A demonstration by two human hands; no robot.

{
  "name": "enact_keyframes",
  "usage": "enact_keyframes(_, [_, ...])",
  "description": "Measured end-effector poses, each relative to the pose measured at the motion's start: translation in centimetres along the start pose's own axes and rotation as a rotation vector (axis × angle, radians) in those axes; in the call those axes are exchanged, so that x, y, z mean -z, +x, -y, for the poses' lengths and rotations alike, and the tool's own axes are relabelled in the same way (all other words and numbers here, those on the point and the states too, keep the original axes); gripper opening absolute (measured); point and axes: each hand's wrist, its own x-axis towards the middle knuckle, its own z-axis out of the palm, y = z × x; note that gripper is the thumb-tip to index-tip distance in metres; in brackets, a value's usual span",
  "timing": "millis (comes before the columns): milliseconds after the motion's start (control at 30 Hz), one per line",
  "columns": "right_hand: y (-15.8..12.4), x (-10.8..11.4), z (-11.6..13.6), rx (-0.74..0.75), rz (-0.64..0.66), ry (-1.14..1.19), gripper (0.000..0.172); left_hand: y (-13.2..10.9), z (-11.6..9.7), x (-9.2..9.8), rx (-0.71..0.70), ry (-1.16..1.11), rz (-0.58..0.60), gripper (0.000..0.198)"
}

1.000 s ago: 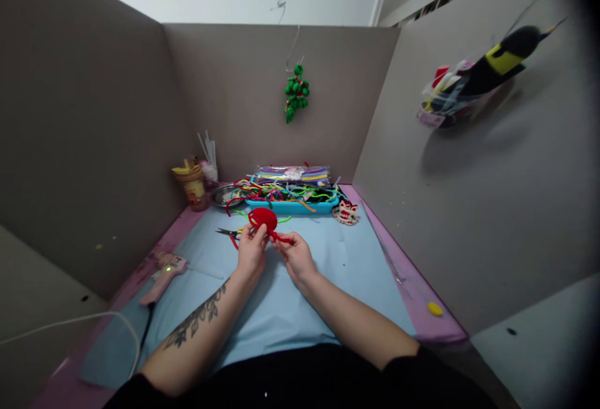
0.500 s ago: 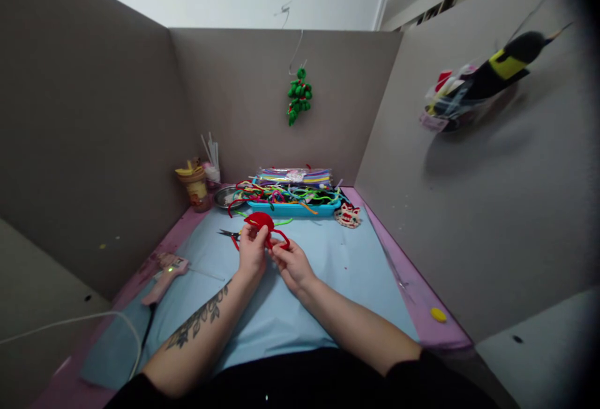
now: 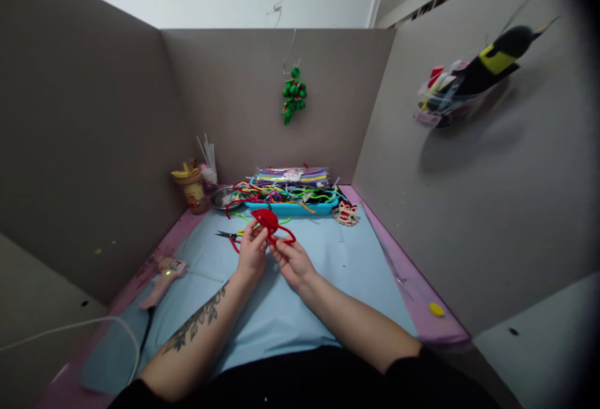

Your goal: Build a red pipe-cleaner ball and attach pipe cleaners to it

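Observation:
A red fuzzy pipe-cleaner piece [image 3: 266, 218] with a rounded, coiled body is held above the blue mat. My left hand [image 3: 254, 247] pinches it from below on its left side. My right hand [image 3: 291, 260] is closed on a red pipe cleaner [image 3: 291, 234] that loops out from the piece's lower right. The fingertips of both hands nearly meet beneath it. Scissors [image 3: 228, 234] with dark blades lie just left of my left hand, and a green pipe cleaner [image 3: 284, 221] lies behind the red piece.
A blue tray [image 3: 290, 209] heaped with colourful pipe cleaners stands at the back, beside a metal dish [image 3: 216, 201]. At left lies a pink glue gun [image 3: 162, 284] with its light on. Grey panels enclose the table; a green ornament [image 3: 294, 96] hangs at the back.
The red piece has tilted and turned slightly between my hands, its body shifting a little up and right. The whole view has moved slightly.

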Motion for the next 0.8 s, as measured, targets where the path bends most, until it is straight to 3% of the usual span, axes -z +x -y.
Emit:
enact_keyframes(200, [0.0, -0.3, 0.2, 0.017, -0.027, 0.013, 0.026, 0.1, 0.5, 0.2, 0.013, 0.001, 0.027, 0.045])
enact_keyframes(467, [0.4, 0.1, 0.2, 0.034, -0.141, -0.002, 0.015, 0.4, 0.6, 0.6, -0.076, 0.067, -0.013, 0.050])
enact_keyframes(667, [0.8, 0.5, -0.3, -0.083, -0.242, 0.104, 0.017, 0.7, 1.2, 0.9, -0.155, 0.173, 0.005, 0.033])
enact_keyframes(800, [0.0, -0.3, -0.4, -0.184, -0.271, 0.167, 0.017, 0.6, 1.1, 0.8, -0.166, 0.186, -0.007, 0.029])
